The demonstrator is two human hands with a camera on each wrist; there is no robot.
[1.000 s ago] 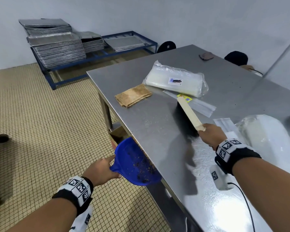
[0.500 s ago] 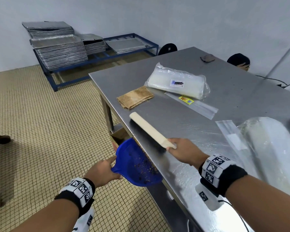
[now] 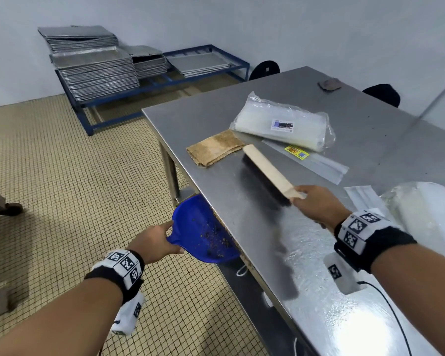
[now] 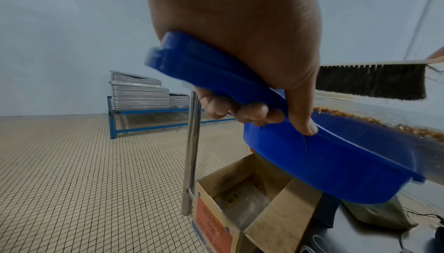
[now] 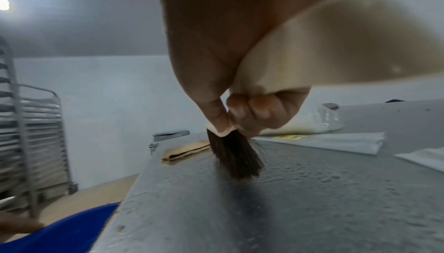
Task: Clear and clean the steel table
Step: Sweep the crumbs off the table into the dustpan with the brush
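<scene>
The steel table [image 3: 385, 140] runs from near right to the far middle. My left hand [image 3: 153, 242] grips the handle of a blue dustpan [image 3: 203, 231] held just under the table's left edge; brown crumbs lie in the pan and along the edge [image 4: 374, 119]. My right hand [image 3: 317, 205] grips the wooden handle of a dark-bristled hand brush [image 3: 266, 170], bristles down on the table a little in from the edge. In the right wrist view the brush bristles [image 5: 234, 155] touch the steel table [image 5: 336, 190], and the dustpan [image 5: 62, 232] shows at lower left.
On the table lie a folded brown cloth [image 3: 215, 147], a clear plastic bag pack [image 3: 284, 124], flat plastic sleeves [image 3: 316, 160] and a big white bag [image 3: 427, 211]. An open cardboard box [image 4: 252, 200] stands under the table. Stacked metal trays [image 3: 95, 70] sit on a blue rack.
The brush swept to the table's left edge above the dustpan, then moved back in toward the middle. The dustpan stayed under the edge.
</scene>
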